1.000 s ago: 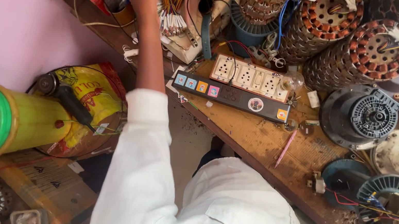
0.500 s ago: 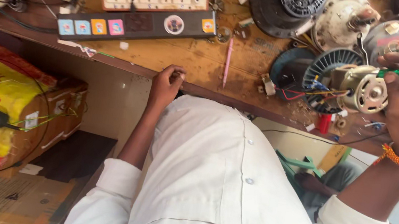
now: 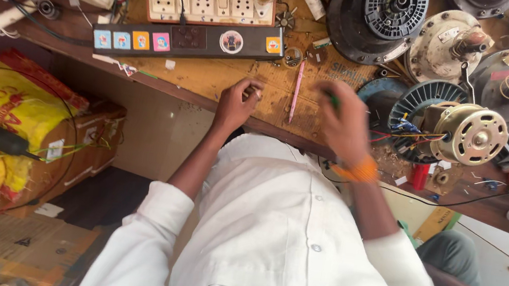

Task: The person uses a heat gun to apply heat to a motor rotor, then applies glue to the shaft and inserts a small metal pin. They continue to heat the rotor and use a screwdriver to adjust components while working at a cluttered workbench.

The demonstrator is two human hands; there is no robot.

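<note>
Left hand (image 3: 238, 99), earlier at the surface (image 3: 210, 77) edge, now pinches a small part; right hand (image 3: 344, 119), down from the motor (image 3: 468, 133), grips a green tool (image 3: 333, 99)

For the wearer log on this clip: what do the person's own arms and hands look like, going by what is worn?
Both arms wear the long white sleeves of a buttoned shirt, pushed up above the elbows so the forearms are bare. The right hand has an orange band around its wrist. The left hand shows no band, ring or watch. No gloves on either hand; the right hand is motion-blurred.
</note>
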